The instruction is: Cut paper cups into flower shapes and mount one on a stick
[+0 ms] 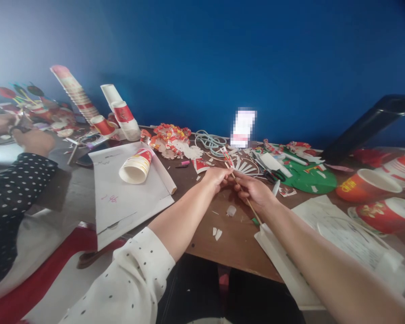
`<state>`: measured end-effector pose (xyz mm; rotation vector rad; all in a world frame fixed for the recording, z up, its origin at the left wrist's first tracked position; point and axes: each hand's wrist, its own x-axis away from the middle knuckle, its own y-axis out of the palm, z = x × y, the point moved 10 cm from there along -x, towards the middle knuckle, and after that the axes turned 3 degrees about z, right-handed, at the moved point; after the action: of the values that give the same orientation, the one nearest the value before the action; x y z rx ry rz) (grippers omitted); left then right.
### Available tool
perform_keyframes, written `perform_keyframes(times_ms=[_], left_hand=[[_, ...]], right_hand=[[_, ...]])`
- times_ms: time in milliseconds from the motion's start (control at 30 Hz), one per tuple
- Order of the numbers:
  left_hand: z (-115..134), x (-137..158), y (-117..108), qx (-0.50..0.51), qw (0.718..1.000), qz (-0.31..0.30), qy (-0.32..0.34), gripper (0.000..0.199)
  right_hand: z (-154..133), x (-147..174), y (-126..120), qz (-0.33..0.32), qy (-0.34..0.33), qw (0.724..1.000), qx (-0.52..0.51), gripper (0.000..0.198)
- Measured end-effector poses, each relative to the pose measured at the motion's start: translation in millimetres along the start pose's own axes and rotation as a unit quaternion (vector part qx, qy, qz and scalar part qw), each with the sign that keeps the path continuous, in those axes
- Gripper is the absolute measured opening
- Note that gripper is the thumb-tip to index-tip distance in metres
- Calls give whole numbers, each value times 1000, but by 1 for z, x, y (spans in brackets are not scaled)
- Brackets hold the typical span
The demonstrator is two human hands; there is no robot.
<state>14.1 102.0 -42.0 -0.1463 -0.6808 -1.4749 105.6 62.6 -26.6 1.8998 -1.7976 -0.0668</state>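
A thin wooden stick (254,211) runs slantwise between my hands, its near end close to the edge of some white papers. At its upper end is a small red-and-white paper piece (227,157). My left hand (218,178) pinches the stick near that piece. Just below it, my right hand (253,191) has its fingers closed around the stick. Behind them lies a paper cup cut into white strips, spread like a fan (245,167). A red-and-white paper scrap (200,165) rests left of my hands. White scraps (218,233) lie on the brown table (202,243) below.
At left, a co-worker's hands (33,137) hold scissors. Stacked paper cups (123,112) lean at the back. One cup (136,167) lies on white paper (111,216). Scissors (273,173), a green disc (300,180), red cups (367,185) and papers (344,234) occupy the right.
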Motion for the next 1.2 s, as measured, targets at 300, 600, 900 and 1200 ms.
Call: perform_keyframes(times_ms=[300, 600, 900, 1200], left_hand=[[-2, -4, -2, 11, 1000, 4, 0, 26], [-5, -8, 5, 62, 996, -55, -23, 17], [0, -6, 3, 43, 998, -54, -6, 21], [11, -2, 1, -69, 995, -53, 57, 18]], right_hand=[[-2, 2, -2, 36, -13, 999, 10, 54], [-10, 4, -8, 50, -41, 997, 40, 50], [-13, 1, -13, 60, -51, 995, 57, 48], [-13, 1, -18, 75, -65, 991, 91, 48]])
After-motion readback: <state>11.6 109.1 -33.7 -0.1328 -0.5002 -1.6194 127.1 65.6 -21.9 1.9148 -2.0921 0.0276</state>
